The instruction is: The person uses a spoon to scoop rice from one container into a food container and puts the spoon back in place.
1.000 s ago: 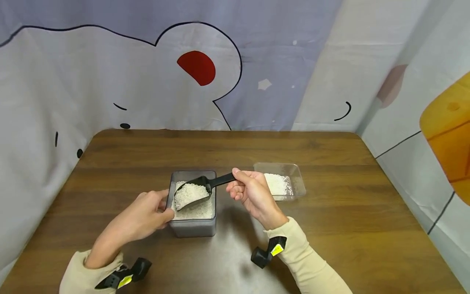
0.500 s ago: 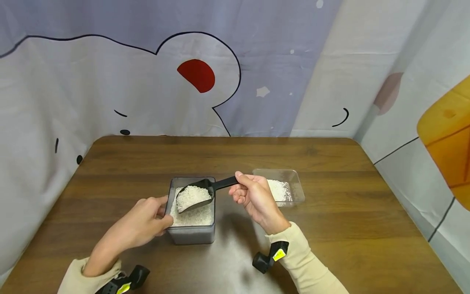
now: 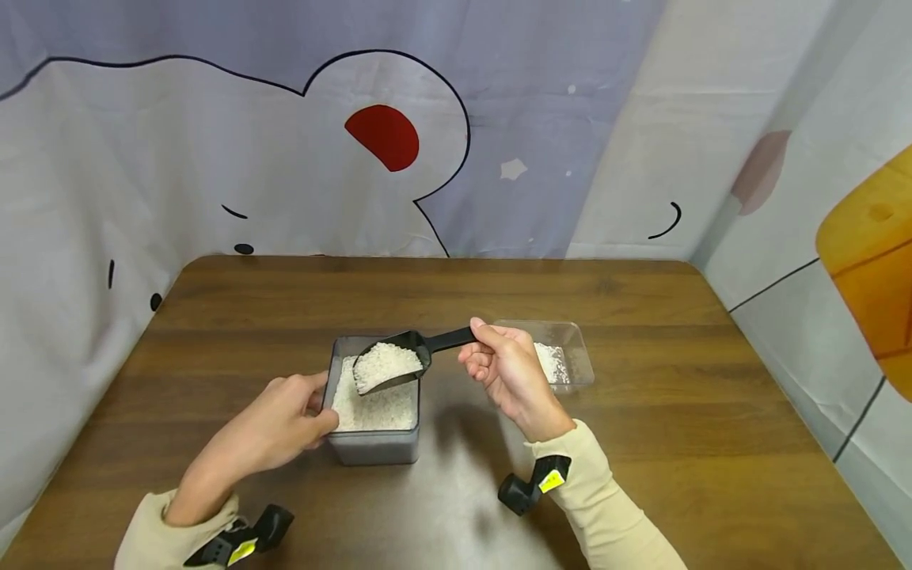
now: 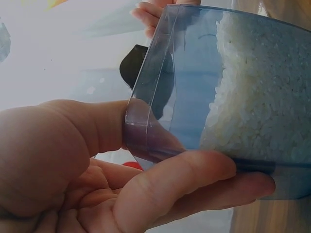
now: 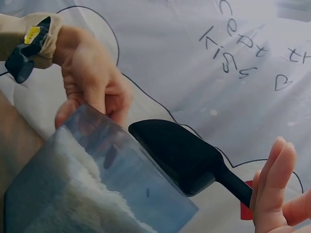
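Observation:
My right hand (image 3: 514,378) pinches the end of a black scoop's handle between thumb and fingers. The scoop (image 3: 450,340) is heaped with white rice and hangs over the open top of a grey see-through bin (image 3: 375,448). More rice (image 3: 374,409) fills much of that bin. At the bin's left side, my left hand (image 3: 278,419) grips the wall, thumb near the front corner. In the left wrist view, the left fingers (image 4: 175,182) lie along the outside of the bin wall. The right wrist view shows the scoop (image 5: 177,155) at rim height.
A shallow clear tray (image 3: 579,356) with some rice in it stands behind my right hand, which partly hides it. Everything rests on a brown wooden table (image 3: 677,443). A printed curtain (image 3: 527,119) hangs behind the table's far edge.
The loaded scoop and my right hand have moved to the right and slightly up, toward the bin's right rim. My left hand keeps its grip on the bin.

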{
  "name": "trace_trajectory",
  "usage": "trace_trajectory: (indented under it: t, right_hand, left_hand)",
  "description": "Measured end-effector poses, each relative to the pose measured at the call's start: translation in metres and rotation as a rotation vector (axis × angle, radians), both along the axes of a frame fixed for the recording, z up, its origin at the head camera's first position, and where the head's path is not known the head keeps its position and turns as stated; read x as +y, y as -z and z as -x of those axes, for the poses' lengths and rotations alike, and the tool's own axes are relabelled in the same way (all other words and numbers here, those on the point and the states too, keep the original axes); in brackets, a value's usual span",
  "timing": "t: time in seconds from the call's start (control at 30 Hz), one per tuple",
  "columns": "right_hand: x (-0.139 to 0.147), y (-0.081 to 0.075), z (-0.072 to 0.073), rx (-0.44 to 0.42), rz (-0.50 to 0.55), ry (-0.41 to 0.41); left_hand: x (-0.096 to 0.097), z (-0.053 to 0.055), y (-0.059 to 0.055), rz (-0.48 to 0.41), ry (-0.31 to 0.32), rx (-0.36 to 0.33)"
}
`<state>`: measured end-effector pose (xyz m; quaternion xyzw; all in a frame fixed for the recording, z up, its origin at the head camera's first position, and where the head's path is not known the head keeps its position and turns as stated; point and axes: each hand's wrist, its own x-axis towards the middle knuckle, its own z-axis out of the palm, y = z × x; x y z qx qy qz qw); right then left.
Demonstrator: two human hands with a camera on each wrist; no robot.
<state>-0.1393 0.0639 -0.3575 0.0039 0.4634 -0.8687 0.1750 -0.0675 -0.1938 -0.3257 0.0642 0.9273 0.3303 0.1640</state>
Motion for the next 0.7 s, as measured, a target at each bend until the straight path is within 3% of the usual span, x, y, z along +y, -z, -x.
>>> trace_trajectory:
  t: [0.47,0.7]
  right_hand:
    - [0.028,-0.009,0.015,0.043,0.029,0.041]
    - [0.050,-0.014,0.024,0.045,0.031,0.122]
  left_hand:
    - [-0.001,-0.001,-0.001,-0.024,-0.019,-0.031]
    - [-0.001,0.000,-0.001,-0.038,-0.022,-0.037]
